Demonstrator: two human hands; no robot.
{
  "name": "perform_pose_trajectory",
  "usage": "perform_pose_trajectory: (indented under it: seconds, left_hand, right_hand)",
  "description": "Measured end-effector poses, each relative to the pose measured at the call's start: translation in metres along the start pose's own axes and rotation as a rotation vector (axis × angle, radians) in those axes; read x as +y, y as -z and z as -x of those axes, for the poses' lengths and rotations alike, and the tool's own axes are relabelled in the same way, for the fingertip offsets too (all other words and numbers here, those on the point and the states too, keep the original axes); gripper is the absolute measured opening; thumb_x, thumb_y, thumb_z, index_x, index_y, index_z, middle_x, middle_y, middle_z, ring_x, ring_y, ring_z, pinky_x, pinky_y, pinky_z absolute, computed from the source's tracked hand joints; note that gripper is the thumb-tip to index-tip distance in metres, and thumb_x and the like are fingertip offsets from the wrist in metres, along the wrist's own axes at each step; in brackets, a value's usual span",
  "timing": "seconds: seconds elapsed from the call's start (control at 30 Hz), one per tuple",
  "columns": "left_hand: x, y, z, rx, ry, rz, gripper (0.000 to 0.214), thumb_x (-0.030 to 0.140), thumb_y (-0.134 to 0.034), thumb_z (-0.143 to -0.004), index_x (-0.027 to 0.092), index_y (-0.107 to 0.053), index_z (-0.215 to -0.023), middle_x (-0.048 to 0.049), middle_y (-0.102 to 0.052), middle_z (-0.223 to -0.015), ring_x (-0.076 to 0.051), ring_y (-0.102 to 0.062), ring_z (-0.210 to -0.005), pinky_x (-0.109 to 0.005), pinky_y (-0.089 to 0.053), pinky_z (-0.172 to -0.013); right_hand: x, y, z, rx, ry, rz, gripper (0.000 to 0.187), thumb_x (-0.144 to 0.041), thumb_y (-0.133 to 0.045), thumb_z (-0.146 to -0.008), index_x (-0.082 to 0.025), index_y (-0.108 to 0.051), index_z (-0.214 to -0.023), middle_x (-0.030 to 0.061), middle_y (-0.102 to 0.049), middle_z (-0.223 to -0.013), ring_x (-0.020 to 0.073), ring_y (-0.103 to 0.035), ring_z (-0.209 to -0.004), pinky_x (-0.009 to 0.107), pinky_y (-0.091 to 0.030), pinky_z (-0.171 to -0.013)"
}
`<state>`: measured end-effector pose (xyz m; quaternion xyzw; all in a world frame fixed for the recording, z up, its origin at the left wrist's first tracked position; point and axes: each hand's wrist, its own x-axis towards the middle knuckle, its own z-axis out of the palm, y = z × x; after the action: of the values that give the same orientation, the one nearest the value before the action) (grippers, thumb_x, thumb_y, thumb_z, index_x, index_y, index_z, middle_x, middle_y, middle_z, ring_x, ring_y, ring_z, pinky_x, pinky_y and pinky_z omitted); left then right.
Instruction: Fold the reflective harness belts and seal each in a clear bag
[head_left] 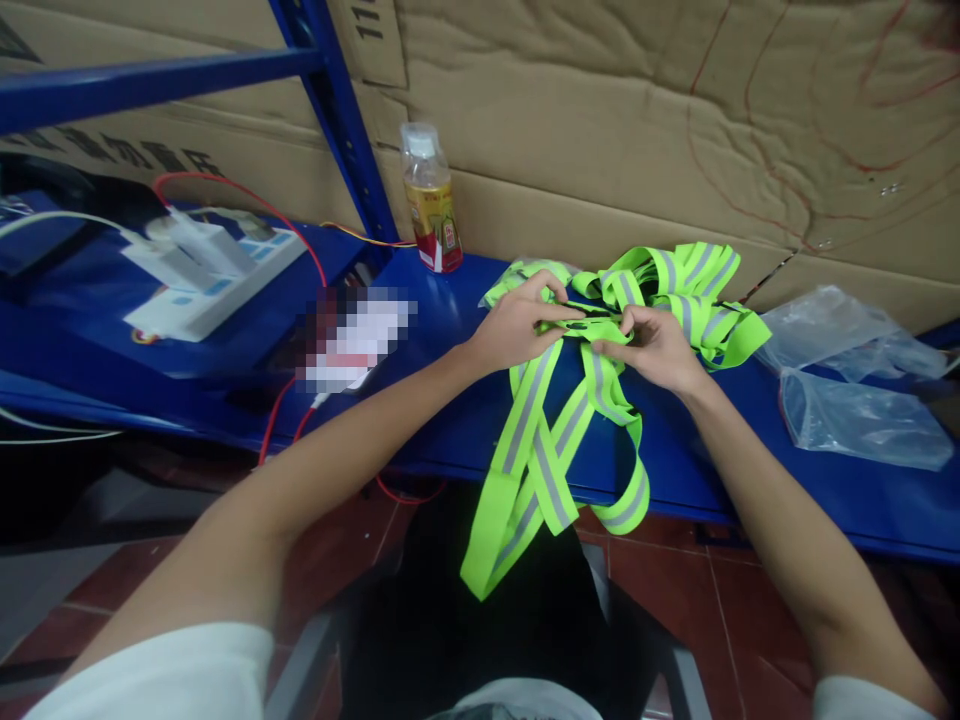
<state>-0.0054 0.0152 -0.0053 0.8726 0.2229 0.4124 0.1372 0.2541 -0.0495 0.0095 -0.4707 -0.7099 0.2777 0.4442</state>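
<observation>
Neon yellow-green reflective straps with grey stripes, which look like a reflective safety vest, hang in loops over the front edge of the blue shelf. My left hand pinches the upper part of these straps near a dark buckle or clip. Close beside it, my right hand grips the same band between thumb and fingers. Behind both hands lies a heap of more such straps. A bundle in clear plastic sits behind my left hand, partly covered by it.
On the blue shelf stands a drink bottle at the back. Left are a white power strip with plugged chargers and a blurred-out phone on a red cable. Clear plastic bags lie right. Cardboard backs the shelf.
</observation>
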Motion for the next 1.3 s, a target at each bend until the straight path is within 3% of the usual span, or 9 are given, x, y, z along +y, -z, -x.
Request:
perform_pose_trajectory:
  seconds: [0.13,0.33,0.57,0.63,0.73,0.83,0.97,1.17,1.3]
  left_hand:
    - [-0.004,-0.001,-0.001,0.094,-0.096,0.006,0.025,0.034,-0.069,-0.104,0.033,-0.082,-0.125,-0.0095,-0.065,-0.132,-0.021,-0.071,-0.105,-0.041,-0.061,-0.093]
    - [-0.003,-0.01,0.003,0.077,0.009,0.039,0.03,0.043,-0.084,-0.095,0.029,-0.084,-0.121,-0.0109,-0.066,-0.144,-0.029,-0.066,-0.136,-0.047,-0.057,-0.115]
    - [-0.005,-0.011,0.002,0.079,0.132,0.086,0.02,0.034,-0.083,-0.094,0.029,-0.087,-0.113,-0.0062,-0.082,-0.122,-0.025,-0.078,-0.116,-0.043,-0.059,-0.108]
    - [-0.006,-0.007,0.0,0.026,0.1,0.085,0.021,0.036,-0.081,-0.095,0.029,-0.086,-0.115,-0.0044,-0.084,-0.115,-0.024,-0.079,-0.109,-0.039,-0.06,-0.103]
    - [-0.007,-0.001,-0.003,-0.055,0.071,0.07,0.05,0.038,-0.08,-0.096,0.028,-0.071,-0.143,-0.0053,-0.082,-0.12,-0.023,-0.077,-0.109,-0.037,-0.059,-0.101]
    - [-0.01,0.002,-0.004,-0.127,0.092,-0.012,0.074,0.042,-0.082,-0.094,0.021,-0.054,-0.159,-0.0106,-0.078,-0.125,-0.027,-0.074,-0.114,-0.04,-0.057,-0.104]
    - [-0.015,0.002,-0.001,-0.231,0.063,-0.236,0.046,0.048,-0.069,-0.103,0.014,-0.069,-0.133,-0.0165,-0.072,-0.126,-0.034,-0.068,-0.121,-0.047,-0.054,-0.107]
    - [-0.004,0.0,0.003,-0.151,0.052,-0.444,0.05,0.058,-0.049,-0.111,0.02,-0.066,-0.138,-0.0157,-0.071,-0.122,-0.032,-0.066,-0.113,-0.038,-0.055,-0.092]
    - [0.002,0.004,0.0,-0.161,0.063,-0.359,0.049,0.057,-0.044,-0.113,0.022,-0.066,-0.14,-0.0131,-0.068,-0.126,-0.026,-0.07,-0.102,-0.033,-0.055,-0.085]
  right_hand:
    - [-0.003,0.0,0.001,0.165,0.129,0.193,0.048,-0.05,-0.095,-0.076,-0.026,-0.054,-0.069,-0.0004,-0.062,-0.072,0.0297,-0.074,-0.095,0.039,-0.053,-0.084]
    - [-0.002,-0.005,0.004,0.171,0.124,0.323,0.037,-0.044,-0.086,-0.082,-0.027,-0.055,-0.071,0.0039,-0.078,-0.087,0.0382,-0.077,-0.118,0.045,-0.059,-0.094]
    - [-0.002,-0.01,0.005,0.162,0.131,0.376,0.021,-0.033,-0.082,-0.083,-0.027,-0.064,-0.093,0.0033,-0.08,-0.101,0.0322,-0.078,-0.106,0.045,-0.061,-0.094]
    - [-0.001,-0.01,0.004,0.153,0.12,0.37,0.044,-0.033,-0.085,-0.08,-0.028,-0.066,-0.12,0.004,-0.081,-0.109,0.0315,-0.078,-0.105,0.045,-0.062,-0.094]
    - [0.001,-0.009,0.003,0.152,0.131,0.403,0.071,-0.033,-0.084,-0.08,-0.028,-0.059,-0.146,0.0066,-0.081,-0.117,0.0328,-0.077,-0.106,0.049,-0.062,-0.096]
    - [0.003,-0.009,0.001,0.115,0.181,0.487,0.055,-0.034,-0.079,-0.084,-0.026,-0.071,-0.138,0.0095,-0.079,-0.123,0.0356,-0.075,-0.111,0.054,-0.06,-0.1]
    - [0.003,-0.009,0.001,0.075,0.209,0.533,0.037,-0.037,-0.078,-0.087,-0.026,-0.078,-0.122,0.0094,-0.079,-0.114,0.0367,-0.073,-0.108,0.055,-0.059,-0.098]
    - [-0.002,-0.006,0.003,0.158,0.174,0.675,0.041,-0.047,-0.078,-0.089,-0.027,-0.074,-0.124,0.0123,-0.072,-0.124,0.0409,-0.066,-0.114,0.057,-0.056,-0.098]
    - [-0.006,-0.003,0.005,0.065,0.151,0.554,0.042,-0.044,-0.072,-0.095,-0.027,-0.066,-0.132,0.0117,-0.072,-0.124,0.0373,-0.069,-0.107,0.054,-0.057,-0.096]
